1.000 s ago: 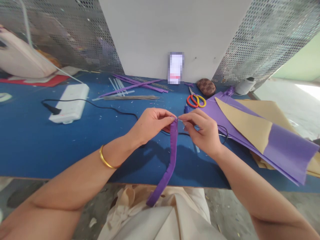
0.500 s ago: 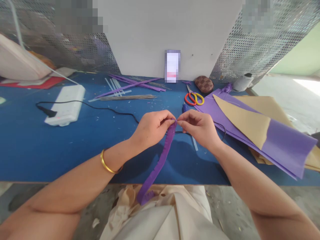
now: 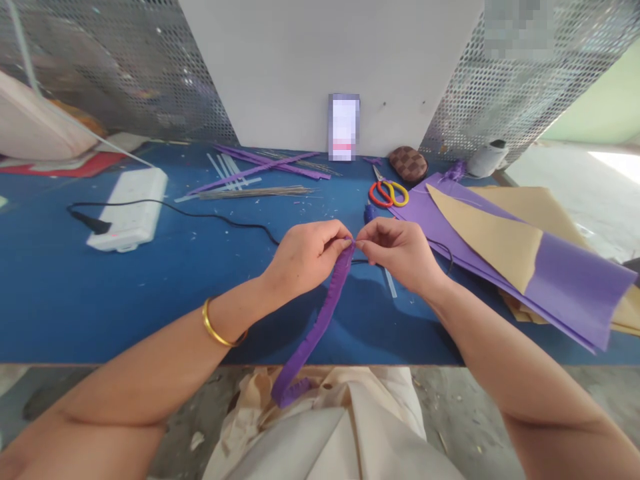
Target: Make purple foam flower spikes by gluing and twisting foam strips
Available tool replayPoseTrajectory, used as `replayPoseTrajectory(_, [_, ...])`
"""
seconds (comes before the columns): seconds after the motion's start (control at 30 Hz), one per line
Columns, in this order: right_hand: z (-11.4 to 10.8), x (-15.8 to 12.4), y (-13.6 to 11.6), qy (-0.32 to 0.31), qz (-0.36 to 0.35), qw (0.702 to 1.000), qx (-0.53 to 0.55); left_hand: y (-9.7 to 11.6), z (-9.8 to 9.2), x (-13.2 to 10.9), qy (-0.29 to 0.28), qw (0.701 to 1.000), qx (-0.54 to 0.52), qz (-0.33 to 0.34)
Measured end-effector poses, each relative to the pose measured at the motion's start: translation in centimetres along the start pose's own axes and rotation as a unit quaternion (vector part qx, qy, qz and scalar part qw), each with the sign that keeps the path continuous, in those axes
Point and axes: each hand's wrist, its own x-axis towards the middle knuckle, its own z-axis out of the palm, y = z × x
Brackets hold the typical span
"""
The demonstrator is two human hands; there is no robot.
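Observation:
A long purple strip (image 3: 326, 313), notched along one edge, hangs from my fingertips over the table edge, its lower end curling at my lap. My left hand (image 3: 307, 259) pinches its top end between thumb and forefinger. Close beside it, my right hand (image 3: 403, 252) pinches the very tip of the same strip. Both hands are above the blue table (image 3: 150, 300). Behind my right hand lies a blue tool (image 3: 369, 213), mostly hidden, with a black cord. A translucent stick (image 3: 390, 283) lies below that hand.
Scissors (image 3: 389, 193) with red and yellow handles lie beyond my right hand, near a checkered pouch (image 3: 408, 163). Purple sheets (image 3: 575, 287) and brown paper (image 3: 493, 233) spread at right. A white power strip (image 3: 131, 207) sits left. Thin wires (image 3: 257, 192) and a phone (image 3: 343, 127) are behind.
Both hands stay almost in place, still pinching the purple strip's top end. The view has shifted slightly, and the strip's lower end has moved a little.

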Motion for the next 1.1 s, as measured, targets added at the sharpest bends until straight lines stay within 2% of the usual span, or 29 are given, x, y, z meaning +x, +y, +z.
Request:
replayPoseTrajectory(0.27, [-0.16,0.12,-0.28,-0.006,0.020,1.000,0.006,-0.03,-0.04,0.04,0.004,1.000,0.001,-0.008])
replayPoseTrajectory(0.57, [0.02,-0.19,-0.13,0.027,-0.026,0.995,-0.096,-0.13,0.30,0.04,-0.007,1.000,-0.007,-0.015])
replayPoseTrajectory(0.73, [-0.10,-0.09,-0.25,0.013,0.011,0.999,-0.043,-0.11,0.23,0.08,-0.004,0.999,-0.022,-0.024])
replayPoseTrajectory(0.93, [-0.24,-0.07,-0.38,0.003,0.029,0.999,-0.028,0.05,0.14,0.03,-0.010,0.999,-0.021,-0.022])
replayPoseTrajectory(1.1, [-0.09,-0.14,-0.23,0.005,0.004,0.999,-0.039,0.20,-0.01,0.04,-0.009,1.000,-0.012,-0.016])
